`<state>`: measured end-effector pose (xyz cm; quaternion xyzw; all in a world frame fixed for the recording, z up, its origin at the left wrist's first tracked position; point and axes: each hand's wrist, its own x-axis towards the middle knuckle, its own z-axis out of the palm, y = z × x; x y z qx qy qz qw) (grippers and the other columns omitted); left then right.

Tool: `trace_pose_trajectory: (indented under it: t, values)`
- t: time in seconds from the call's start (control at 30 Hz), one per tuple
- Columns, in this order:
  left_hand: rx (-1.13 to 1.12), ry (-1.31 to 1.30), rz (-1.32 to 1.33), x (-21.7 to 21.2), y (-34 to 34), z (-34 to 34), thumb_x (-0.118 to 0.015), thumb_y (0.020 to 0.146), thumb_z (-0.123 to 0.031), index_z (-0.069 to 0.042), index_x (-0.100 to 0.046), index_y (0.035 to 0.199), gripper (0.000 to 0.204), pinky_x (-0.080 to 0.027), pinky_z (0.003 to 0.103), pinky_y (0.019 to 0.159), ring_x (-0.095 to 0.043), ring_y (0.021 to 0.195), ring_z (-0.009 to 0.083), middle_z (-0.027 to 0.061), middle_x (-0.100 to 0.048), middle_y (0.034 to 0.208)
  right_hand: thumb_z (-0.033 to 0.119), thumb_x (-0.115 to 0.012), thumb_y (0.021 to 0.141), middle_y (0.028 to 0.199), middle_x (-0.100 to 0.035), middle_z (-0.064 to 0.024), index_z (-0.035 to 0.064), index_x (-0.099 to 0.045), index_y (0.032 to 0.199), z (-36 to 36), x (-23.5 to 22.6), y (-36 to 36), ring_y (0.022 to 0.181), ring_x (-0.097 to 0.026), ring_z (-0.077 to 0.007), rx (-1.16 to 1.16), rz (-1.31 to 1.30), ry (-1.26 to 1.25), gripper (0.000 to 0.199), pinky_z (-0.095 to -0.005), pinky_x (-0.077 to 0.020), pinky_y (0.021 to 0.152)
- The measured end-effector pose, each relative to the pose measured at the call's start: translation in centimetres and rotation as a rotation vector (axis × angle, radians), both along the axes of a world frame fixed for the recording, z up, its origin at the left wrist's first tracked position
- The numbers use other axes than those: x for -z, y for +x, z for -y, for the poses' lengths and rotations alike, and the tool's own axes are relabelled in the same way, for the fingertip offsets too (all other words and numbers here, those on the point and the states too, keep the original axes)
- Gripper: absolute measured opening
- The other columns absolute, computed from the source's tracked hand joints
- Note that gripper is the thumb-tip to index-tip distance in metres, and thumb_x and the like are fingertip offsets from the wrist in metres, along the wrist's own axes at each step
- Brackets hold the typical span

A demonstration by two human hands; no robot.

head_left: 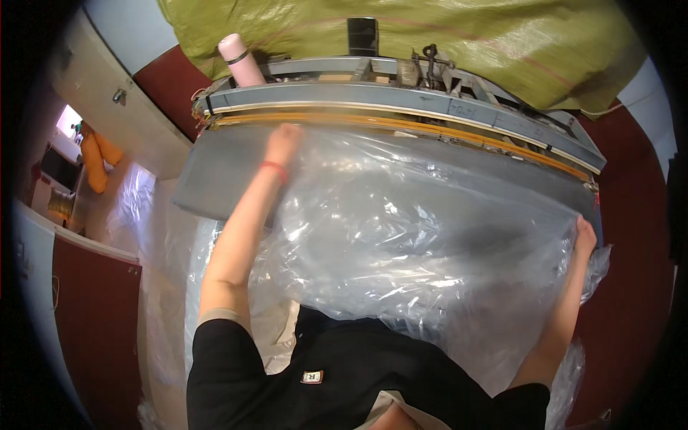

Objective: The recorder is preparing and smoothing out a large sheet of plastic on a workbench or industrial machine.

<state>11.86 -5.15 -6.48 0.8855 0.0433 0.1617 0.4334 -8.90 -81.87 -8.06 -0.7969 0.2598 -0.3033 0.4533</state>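
A wide sheet of clear plastic film (373, 222) stretches between my hands over the grey surface (222, 165) of a long bench machine. My left hand (285, 142), a red band at its wrist, is closed on the film's far left edge, close to the machine's orange strips (344, 119); it is slightly blurred. Farther right and nearer to me, my right hand (585, 236) pinches the film's right corner. The film is wrinkled and shiny, and it hangs down in front of my body.
A grey metal bar (344, 93) runs across the machine's far side. A pink bottle (241, 61) and a black phone-like slab (362, 37) stand behind it, before a green-yellow tarp (430, 29). An open door (115, 100) is at left, with more film (136, 197) on the floor.
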Motion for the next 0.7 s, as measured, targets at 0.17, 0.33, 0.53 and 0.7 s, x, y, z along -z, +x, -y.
trace_pose_trajectory:
  t: [0.17,0.33,0.53,0.7]
  values:
    - [-0.123,-1.179,-0.068,-6.9,-1.0,1.9,-0.04,0.085,-0.017,0.005,-0.055,0.087,0.027,-0.045,0.032,0.061,-0.056,0.07,0.0213,0.0112,-0.056,0.075,0.025,-0.054,0.083,0.088,-0.058,-0.0055,0.0024,-0.058,0.095,-5.0,-3.5,5.7,0.077,-0.053,-0.0173,0.102,0.269,0.692,0.026,-0.0276,-0.041,0.07]
    - [-0.428,0.216,0.36,-5.1,-2.9,3.6,-0.039,0.087,-0.025,-0.004,-0.046,0.088,0.022,-0.041,0.046,0.061,-0.052,0.074,0.0431,0.0231,-0.056,0.077,0.025,-0.051,0.084,0.079,-0.058,-0.0079,-0.0001,-0.055,0.088,-10.6,-2.0,8.7,0.074,-0.053,-0.0191,0.265,0.177,-0.243,0.026,-0.0301,-0.0413,0.071]
    - [-0.385,0.153,0.425,-2.1,0.6,-0.9,-0.046,0.085,-0.02,-0.002,-0.05,0.084,0.019,-0.043,0.041,0.063,-0.055,0.069,0.0363,0.0197,-0.057,0.076,0.021,-0.051,0.085,0.072,-0.056,-0.0056,0.0015,-0.053,0.082,-10.3,-1.6,12.7,0.066,-0.048,-0.014,0.001,0.264,-0.304,0.02,-0.0257,-0.0406,0.066]
    - [-0.364,0.014,0.371,-1.6,2.3,-0.8,-0.052,0.08,-0.015,-0.001,-0.051,0.074,0.016,-0.043,0.032,0.06,-0.054,0.06,0.0205,0.0121,-0.057,0.066,0.022,-0.06,0.079,0.065,-0.055,-0.0041,0.0025,-0.054,0.078,-10.6,-1.4,14.9,0.061,-0.048,-0.0129,0.08,0.275,-0.25,0.02,-0.0251,-0.0412,0.063]
